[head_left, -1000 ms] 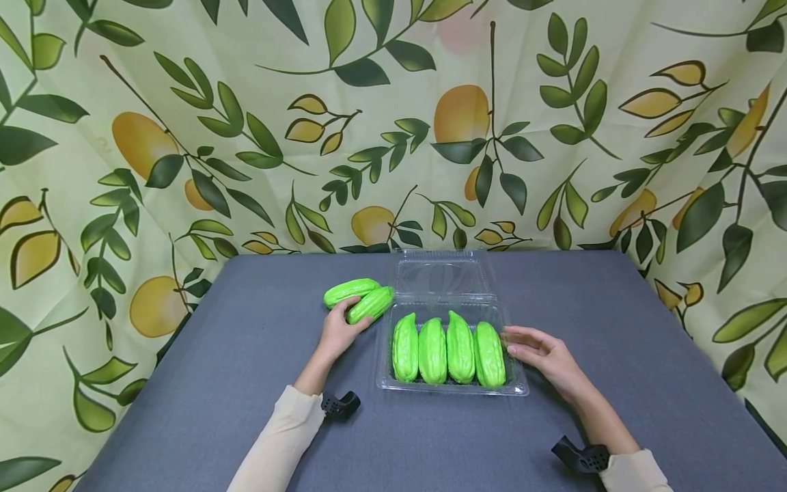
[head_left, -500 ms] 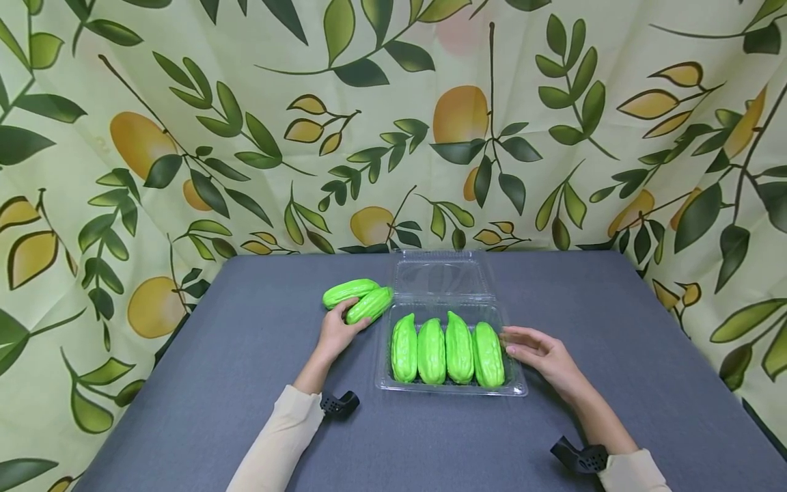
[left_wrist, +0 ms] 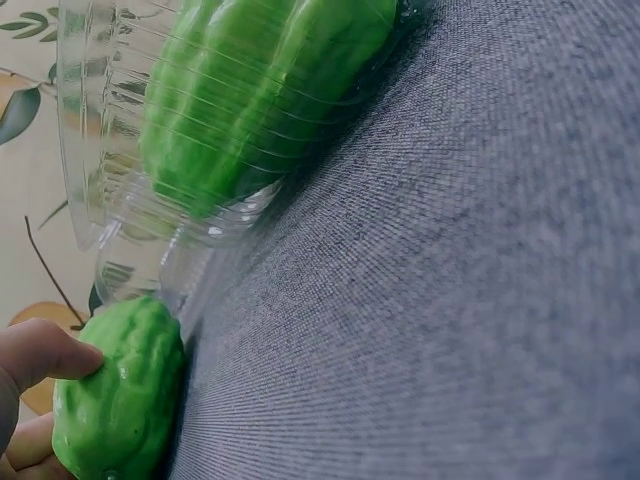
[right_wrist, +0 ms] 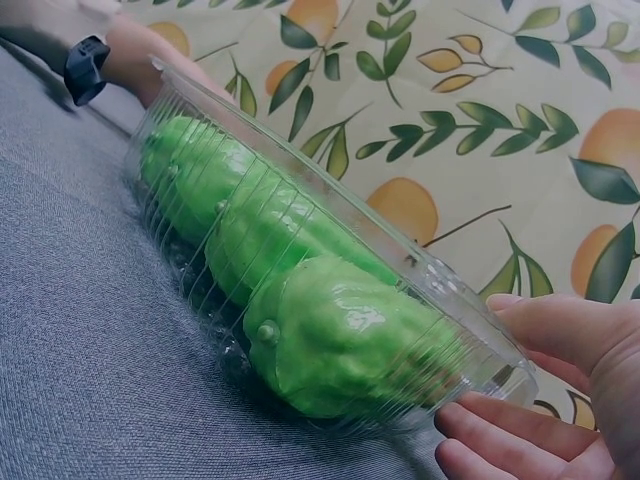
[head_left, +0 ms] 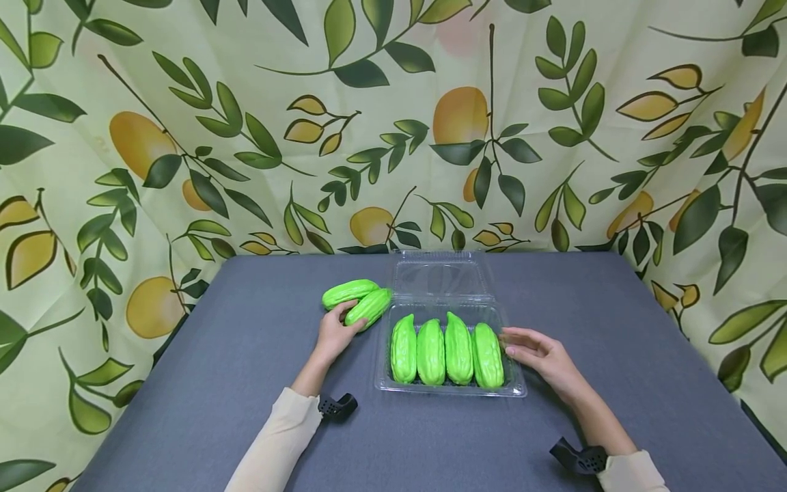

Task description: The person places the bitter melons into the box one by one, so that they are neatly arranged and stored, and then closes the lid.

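Observation:
My left hand [head_left: 335, 337] grips a bright green bitter melon [head_left: 371, 307], thumb on one side and fingers on the other. In the left wrist view this bitter melon [left_wrist: 125, 395] lies low against the cloth, beside the container. Another bitter melon [head_left: 346, 293] rests just behind it. A clear plastic container [head_left: 451, 391] stands in the middle with its lid open; several bitter melons [head_left: 432, 352] lie side by side in it. My right hand [head_left: 544, 355] holds the container's right edge, with the thumb at the rim and the fingers lower on the wall [right_wrist: 515, 380].
The clear lid [head_left: 443, 277] leans back behind the container. A grey-blue cloth [head_left: 455, 444] covers the table. Behind it hangs a curtain [head_left: 393, 164] printed with leaves and fruit. Each wrist wears a black camera mount [head_left: 337, 408].

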Tool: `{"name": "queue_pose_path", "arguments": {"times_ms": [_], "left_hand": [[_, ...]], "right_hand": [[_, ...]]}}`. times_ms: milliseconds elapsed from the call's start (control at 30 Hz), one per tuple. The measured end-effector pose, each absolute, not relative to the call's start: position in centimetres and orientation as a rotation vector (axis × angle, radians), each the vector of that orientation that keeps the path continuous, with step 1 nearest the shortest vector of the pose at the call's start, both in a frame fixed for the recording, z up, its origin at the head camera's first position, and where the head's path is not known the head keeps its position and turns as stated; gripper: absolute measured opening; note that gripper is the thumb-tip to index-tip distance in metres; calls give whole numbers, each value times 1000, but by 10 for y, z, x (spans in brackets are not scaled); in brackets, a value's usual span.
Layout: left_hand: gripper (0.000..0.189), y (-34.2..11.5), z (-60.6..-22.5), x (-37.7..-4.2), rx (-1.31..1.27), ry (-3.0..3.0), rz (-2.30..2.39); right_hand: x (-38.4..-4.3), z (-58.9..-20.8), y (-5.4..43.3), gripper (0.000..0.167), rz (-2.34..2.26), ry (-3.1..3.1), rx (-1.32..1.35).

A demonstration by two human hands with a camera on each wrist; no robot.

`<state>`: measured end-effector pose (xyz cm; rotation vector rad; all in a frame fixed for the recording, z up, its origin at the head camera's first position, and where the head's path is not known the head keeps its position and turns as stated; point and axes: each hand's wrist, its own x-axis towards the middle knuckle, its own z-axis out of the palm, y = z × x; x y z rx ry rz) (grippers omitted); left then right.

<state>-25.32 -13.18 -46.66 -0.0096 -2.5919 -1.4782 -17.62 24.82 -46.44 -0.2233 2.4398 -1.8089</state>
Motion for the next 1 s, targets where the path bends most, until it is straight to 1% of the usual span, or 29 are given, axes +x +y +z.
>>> {"name": "queue_pose_path", "arguments": {"times_ms": [367, 667, 1000], "left_hand": [[43, -139, -465, -247, 55, -2599, -1570], [46, -144, -463, -242, 65, -2622, -1604], [47, -142, -459, -238, 107, -2601, -1753]], "right_hand": [[-175, -461, 248, 51, -1844, 2423, -262], [-175, -464, 248, 51, -1847, 2416, -268], [-176, -465, 249, 51, -1857, 2407, -273]]}}
